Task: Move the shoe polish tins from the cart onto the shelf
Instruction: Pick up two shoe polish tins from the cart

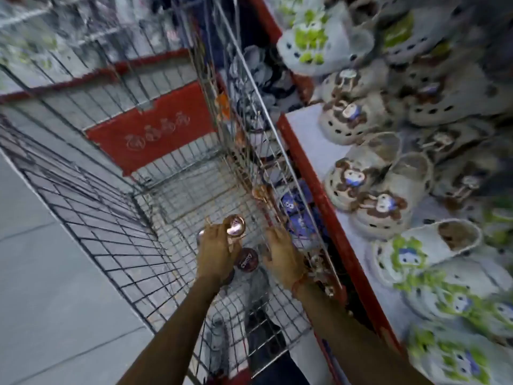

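Both my hands are down inside the wire cart. My left hand grips round shoe polish tins; one shiny tin sticks up above its fingers, and a second seems to show at its left side. Another dark red tin lies flat on the cart floor between my hands. My right hand hovers beside that tin with fingers spread and nothing in it. The shelf, white with a red front edge, runs along the right of the cart. The picture is blurred by motion.
Rows of white clogs with brown charms and green charms fill the shelf. A red plastic panel forms the cart's far end. Blue packages sit on a lower shelf behind the cart's right wire wall. Grey floor tiles lie to the left.
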`<control>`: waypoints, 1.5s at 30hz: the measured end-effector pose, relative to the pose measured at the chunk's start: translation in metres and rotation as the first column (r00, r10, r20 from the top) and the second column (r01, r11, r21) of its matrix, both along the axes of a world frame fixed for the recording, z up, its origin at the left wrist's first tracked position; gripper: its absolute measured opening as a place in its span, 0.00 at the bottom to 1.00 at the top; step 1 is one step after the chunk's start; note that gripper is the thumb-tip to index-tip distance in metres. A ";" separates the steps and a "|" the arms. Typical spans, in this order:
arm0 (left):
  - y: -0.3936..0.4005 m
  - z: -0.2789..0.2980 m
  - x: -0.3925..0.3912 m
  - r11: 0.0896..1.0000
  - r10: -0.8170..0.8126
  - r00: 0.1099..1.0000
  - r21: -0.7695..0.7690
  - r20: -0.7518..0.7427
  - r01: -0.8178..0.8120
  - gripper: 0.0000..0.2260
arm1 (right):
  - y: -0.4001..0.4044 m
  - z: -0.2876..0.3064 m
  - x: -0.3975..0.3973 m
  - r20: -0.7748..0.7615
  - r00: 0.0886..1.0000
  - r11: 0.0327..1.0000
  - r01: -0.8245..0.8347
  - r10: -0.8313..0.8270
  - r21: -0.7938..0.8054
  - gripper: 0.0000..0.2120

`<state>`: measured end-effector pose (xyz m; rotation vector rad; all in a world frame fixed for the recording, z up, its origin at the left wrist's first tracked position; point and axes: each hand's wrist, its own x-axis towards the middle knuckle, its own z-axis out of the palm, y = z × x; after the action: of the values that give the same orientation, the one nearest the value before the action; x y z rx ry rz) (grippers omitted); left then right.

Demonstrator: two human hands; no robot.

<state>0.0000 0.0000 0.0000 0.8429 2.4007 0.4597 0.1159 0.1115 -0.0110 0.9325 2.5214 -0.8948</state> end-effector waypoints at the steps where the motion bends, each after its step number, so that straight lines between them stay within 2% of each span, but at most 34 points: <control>1: -0.006 -0.002 0.005 0.998 0.051 0.998 -0.031 0.044 -0.049 0.23 | -0.003 -0.003 0.002 0.008 1.000 1.000 -0.021 0.021 -0.001 0.27; 3: -0.019 -0.005 0.015 0.990 0.136 0.986 -0.061 0.099 -0.130 0.26 | -0.010 -0.009 0.005 0.054 0.997 0.998 -0.046 0.048 -0.039 0.29; 8: -0.039 -0.061 0.027 0.967 0.138 0.984 -0.232 0.113 -0.109 0.34 | -0.014 -0.054 0.000 0.123 0.982 0.988 -0.136 0.144 -0.069 0.31; 11: -0.045 -0.081 0.033 0.961 0.095 0.990 -0.270 0.103 -0.064 0.35 | -0.018 -0.076 0.000 0.092 0.968 0.972 -0.227 0.233 -0.064 0.35; 17: -0.045 -0.104 0.035 0.969 0.080 0.997 -0.235 0.018 -0.074 0.26 | -0.020 -0.101 -0.003 0.053 0.941 0.942 -0.336 0.335 -0.001 0.36; 21: -0.046 -0.093 0.032 0.977 0.122 0.992 -0.177 0.027 -0.115 0.28 | -0.018 -0.087 -0.001 0.042 0.964 0.964 -0.264 0.264 -0.017 0.36; 24: -0.045 -0.068 0.024 0.980 0.161 0.987 -0.122 0.020 -0.157 0.32 | -0.016 -0.057 0.000 -0.005 0.995 0.994 -0.101 0.101 -0.041 0.35; 27: -0.041 -0.029 0.012 0.984 0.176 0.984 -0.008 0.012 -0.175 0.36 | -0.013 -0.013 0.003 -0.132 0.988 0.994 0.071 -0.081 -0.080 0.34; 30: -0.036 0.015 -0.004 0.981 0.158 0.987 0.113 0.010 -0.158 0.34 | -0.013 0.036 0.008 -0.242 0.951 0.979 0.173 -0.194 -0.105 0.36; 34: -0.020 0.083 -0.017 0.978 0.076 0.997 0.196 -0.032 -0.068 0.35 | -0.015 0.102 0.020 -0.408 0.844 0.937 0.312 -0.349 -0.156 0.37; 39: 0.007 0.185 -0.015 0.941 -0.080 0.992 0.320 -0.098 0.108 0.37 | -0.019 0.194 0.044 -0.574 0.714 0.897 0.433 -0.401 -0.089 0.35; 45: 0.026 0.298 0.013 0.824 -0.255 0.950 0.473 -0.182 0.312 0.38 | -0.027 0.296 0.089 -0.670 0.614 0.824 0.567 -0.417 0.007 0.39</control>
<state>0.0128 0.0256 0.2982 1.4641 2.2206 0.9560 0.2050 0.0848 0.2848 1.7189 3.0321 -1.3012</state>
